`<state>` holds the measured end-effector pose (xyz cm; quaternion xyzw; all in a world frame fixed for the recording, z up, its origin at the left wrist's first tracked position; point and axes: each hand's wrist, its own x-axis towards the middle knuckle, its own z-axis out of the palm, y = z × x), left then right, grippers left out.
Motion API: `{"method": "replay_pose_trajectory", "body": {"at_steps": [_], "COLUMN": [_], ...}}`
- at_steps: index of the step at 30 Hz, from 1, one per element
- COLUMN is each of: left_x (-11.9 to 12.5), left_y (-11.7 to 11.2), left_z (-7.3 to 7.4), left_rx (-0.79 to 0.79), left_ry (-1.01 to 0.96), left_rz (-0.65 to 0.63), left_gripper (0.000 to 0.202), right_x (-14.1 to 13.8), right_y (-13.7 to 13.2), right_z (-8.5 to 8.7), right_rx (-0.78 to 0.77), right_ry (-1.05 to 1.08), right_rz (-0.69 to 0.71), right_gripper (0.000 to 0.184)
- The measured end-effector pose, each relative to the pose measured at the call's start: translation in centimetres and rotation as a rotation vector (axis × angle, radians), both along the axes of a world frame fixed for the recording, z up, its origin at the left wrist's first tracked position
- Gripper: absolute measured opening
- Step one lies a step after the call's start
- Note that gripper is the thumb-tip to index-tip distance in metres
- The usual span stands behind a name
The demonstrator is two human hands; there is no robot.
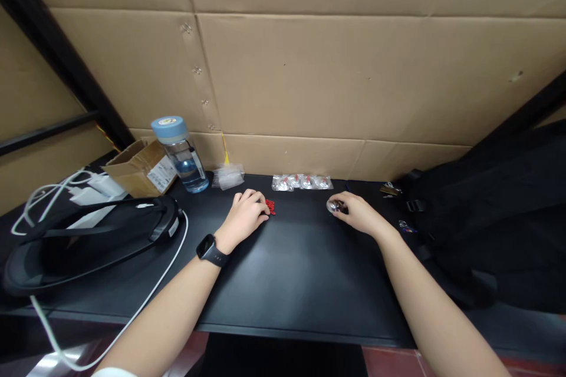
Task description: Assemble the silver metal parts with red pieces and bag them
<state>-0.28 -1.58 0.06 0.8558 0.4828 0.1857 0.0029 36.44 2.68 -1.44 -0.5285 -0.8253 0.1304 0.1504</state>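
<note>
My left hand (pixel 248 212), with a dark watch (pixel 211 249) on its wrist, rests on the black table with bent fingers. Its fingertips are at the left edge of several small red pieces (pixel 270 206), whose kind I cannot make out. Whether a piece is between thumb and fingers is hidden. To the right, my right hand (pixel 357 211) is closed around the edge of a small round clear dish (pixel 332 205) with shiny things in it, too small to name. Behind both hands, against the cardboard, lies a row of small clear packets (pixel 302 182) with silvery and red contents.
On the left stand a blue-lidded water bottle (pixel 184 156) and an open cardboard box (pixel 140 166). A black headset (pixel 92 235) with a white cable lies before them. Clear plastic bags (pixel 229 176) lie at the back. A black backpack (pixel 490 218) fills the right side.
</note>
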Motion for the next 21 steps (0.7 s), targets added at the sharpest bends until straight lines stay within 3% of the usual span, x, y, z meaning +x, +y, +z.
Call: {"method": "replay_pose_trajectory", "body": {"at_steps": [5,21], "left_x": [0.2,0.3], "left_y": [-0.1,0.2], "left_z": [0.3,-0.3], "left_rx": [0.003,0.001], "left_ry": [0.018,-0.023], "left_rz": [0.041,0.089], "left_gripper": [0.011,0.006], "right_x": [-1.0,-3.8], "right_y": [0.5,-1.0], "right_z": [-0.6,-0.3], "right_rx": [0.064,0.063], "right_ry": [0.034,0.248], "right_rz": [-0.056,0.056], "right_gripper": [0.031,0.031]}}
